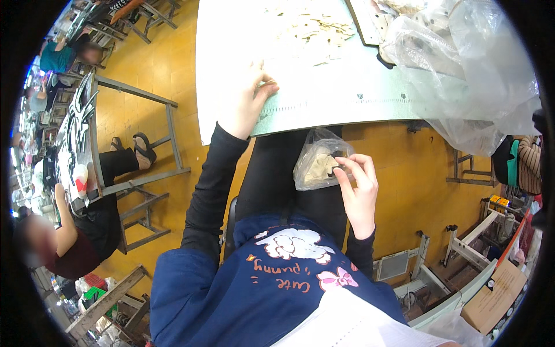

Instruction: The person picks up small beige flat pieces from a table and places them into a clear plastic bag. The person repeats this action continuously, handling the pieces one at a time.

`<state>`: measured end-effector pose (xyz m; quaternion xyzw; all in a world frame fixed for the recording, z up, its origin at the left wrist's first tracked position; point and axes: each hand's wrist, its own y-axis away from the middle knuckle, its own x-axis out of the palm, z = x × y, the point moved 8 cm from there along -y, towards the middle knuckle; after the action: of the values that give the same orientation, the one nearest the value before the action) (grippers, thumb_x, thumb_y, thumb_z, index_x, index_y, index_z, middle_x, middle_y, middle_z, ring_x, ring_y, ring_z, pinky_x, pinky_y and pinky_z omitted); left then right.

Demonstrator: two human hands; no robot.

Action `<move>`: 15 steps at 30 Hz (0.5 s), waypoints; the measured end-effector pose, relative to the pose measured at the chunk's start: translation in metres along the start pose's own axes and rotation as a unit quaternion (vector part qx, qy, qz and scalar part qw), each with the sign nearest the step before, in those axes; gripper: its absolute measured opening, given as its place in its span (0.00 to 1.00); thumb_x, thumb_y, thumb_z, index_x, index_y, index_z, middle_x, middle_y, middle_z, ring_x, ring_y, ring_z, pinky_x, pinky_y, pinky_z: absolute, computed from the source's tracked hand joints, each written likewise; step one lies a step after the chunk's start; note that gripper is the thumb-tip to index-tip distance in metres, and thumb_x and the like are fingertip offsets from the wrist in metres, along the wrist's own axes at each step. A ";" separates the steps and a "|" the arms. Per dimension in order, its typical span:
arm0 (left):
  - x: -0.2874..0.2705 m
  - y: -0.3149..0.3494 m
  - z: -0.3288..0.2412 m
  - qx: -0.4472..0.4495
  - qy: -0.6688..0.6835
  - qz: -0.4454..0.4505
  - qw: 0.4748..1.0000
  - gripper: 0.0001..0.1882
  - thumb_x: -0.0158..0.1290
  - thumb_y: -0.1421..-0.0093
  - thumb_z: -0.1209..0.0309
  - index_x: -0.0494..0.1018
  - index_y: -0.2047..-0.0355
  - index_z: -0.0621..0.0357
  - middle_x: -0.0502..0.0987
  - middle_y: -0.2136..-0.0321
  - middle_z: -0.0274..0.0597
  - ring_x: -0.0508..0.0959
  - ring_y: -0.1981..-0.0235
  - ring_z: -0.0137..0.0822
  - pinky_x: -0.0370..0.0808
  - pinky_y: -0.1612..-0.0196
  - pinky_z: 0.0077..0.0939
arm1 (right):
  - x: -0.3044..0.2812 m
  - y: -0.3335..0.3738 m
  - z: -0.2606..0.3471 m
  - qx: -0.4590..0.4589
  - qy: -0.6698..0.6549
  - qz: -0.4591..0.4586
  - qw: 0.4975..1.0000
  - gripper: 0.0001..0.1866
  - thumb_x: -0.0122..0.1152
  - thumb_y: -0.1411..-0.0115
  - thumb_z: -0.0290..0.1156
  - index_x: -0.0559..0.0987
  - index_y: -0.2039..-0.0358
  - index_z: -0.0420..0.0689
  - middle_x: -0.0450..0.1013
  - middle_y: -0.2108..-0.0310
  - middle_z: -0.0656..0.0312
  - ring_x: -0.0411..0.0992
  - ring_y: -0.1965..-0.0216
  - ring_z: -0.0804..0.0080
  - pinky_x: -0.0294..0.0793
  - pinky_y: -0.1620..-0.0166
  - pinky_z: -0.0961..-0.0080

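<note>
My left hand rests over the near edge of the white-green table. Its thumb and fingers are pinched together, and what is between them is too small to make out. A clear plastic bag sits on my lap, holding several small flat cream pieces. At the bag's right side is my right hand, thumb and forefinger closed on a small cream piece at the bag's mouth. More thin cream pieces lie scattered on the far part of the table.
Large clear plastic bags cover the table's right end and hang over its edge. On the left stands a metal-framed table with dark strips on it; people sit beyond and beside it. A cardboard box and metal frames are at lower right.
</note>
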<state>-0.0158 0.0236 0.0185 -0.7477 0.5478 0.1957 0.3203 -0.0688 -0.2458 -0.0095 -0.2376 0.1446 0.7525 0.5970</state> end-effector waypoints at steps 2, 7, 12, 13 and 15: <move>0.005 0.004 0.007 -0.003 -0.019 -0.014 1.000 0.04 0.54 0.36 0.75 0.77 0.63 0.60 0.77 0.45 0.49 0.80 0.49 0.40 0.75 0.48 0.29 | -0.004 0.002 -0.001 -0.001 -0.002 -0.008 1.000 0.10 0.66 0.42 0.25 0.82 0.59 0.39 0.70 0.60 0.55 0.73 0.60 0.60 0.73 0.57 0.69; 0.003 0.012 0.016 0.009 -0.003 -0.012 1.000 0.07 0.56 0.38 0.77 0.78 0.60 0.58 0.80 0.54 0.42 0.81 0.54 0.36 0.77 0.52 0.25 | -0.002 -0.002 -0.003 -0.004 -0.002 0.002 1.000 0.08 0.65 0.41 0.25 0.82 0.60 0.39 0.70 0.60 0.57 0.73 0.60 0.64 0.73 0.58 0.72; 0.005 0.015 0.015 -0.069 0.142 0.029 0.987 0.09 0.57 0.39 0.77 0.75 0.58 0.61 0.77 0.62 0.39 0.79 0.60 0.31 0.76 0.56 0.24 | 0.001 -0.007 0.011 -0.017 -0.048 0.017 0.999 0.09 0.66 0.42 0.22 0.83 0.60 0.39 0.71 0.59 0.60 0.73 0.63 0.73 0.74 0.62 0.78; 0.010 0.020 0.015 -0.114 0.212 0.042 0.970 0.10 0.57 0.39 0.77 0.73 0.57 0.62 0.77 0.63 0.39 0.79 0.61 0.31 0.76 0.56 0.25 | 0.001 -0.007 0.015 -0.018 -0.066 0.015 0.998 0.10 0.66 0.43 0.22 0.82 0.59 0.39 0.71 0.59 0.59 0.73 0.65 0.73 0.74 0.62 0.78; 0.018 0.032 -0.003 -0.114 0.297 0.066 0.946 0.18 0.60 0.41 0.77 0.69 0.51 0.60 0.76 0.67 0.36 0.78 0.63 0.26 0.75 0.57 0.25 | 0.002 -0.009 0.023 -0.018 -0.103 0.004 0.995 0.13 0.68 0.45 0.21 0.82 0.57 0.40 0.71 0.60 0.59 0.73 0.67 0.73 0.75 0.63 0.78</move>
<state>-0.0407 0.0028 0.0007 -0.7654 0.6405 0.0467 0.0415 -0.0652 -0.2301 0.0096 -0.1691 0.0702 0.7778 0.6013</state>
